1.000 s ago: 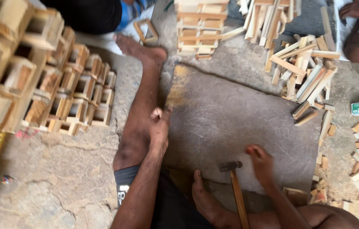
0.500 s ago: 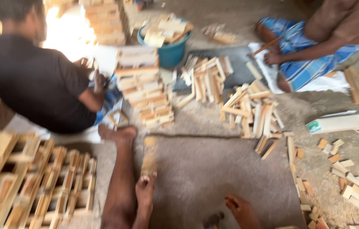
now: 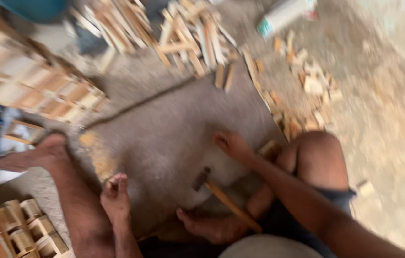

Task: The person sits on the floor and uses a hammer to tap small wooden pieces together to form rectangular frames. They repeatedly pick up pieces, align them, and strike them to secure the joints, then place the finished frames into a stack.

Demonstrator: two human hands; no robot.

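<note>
My right hand [image 3: 231,144] lies palm down on the grey stone slab [image 3: 164,129], fingers spread, holding nothing. A hammer [image 3: 222,197] with a dark head and wooden handle lies just below that hand, across my right foot [image 3: 207,227]. My left hand [image 3: 115,195] rests on my outstretched left leg [image 3: 75,200] at the slab's near left edge, fingers curled in with nothing visible in them. My bent right knee [image 3: 319,157] is at the slab's right edge. The whole view is motion-blurred.
A loose pile of wooden slats [image 3: 188,33] lies beyond the slab. Small wood offcuts [image 3: 310,86] are scattered to the right. Stacked wooden lattice frames stand at the left [image 3: 44,91] and bottom left [image 3: 16,229]. A teal tub [image 3: 35,7] and a white tube [image 3: 283,14] lie far off.
The view swung up to other people working, then back down and tilted. Both hands and the hammer stay in roughly the same places by the slab.
</note>
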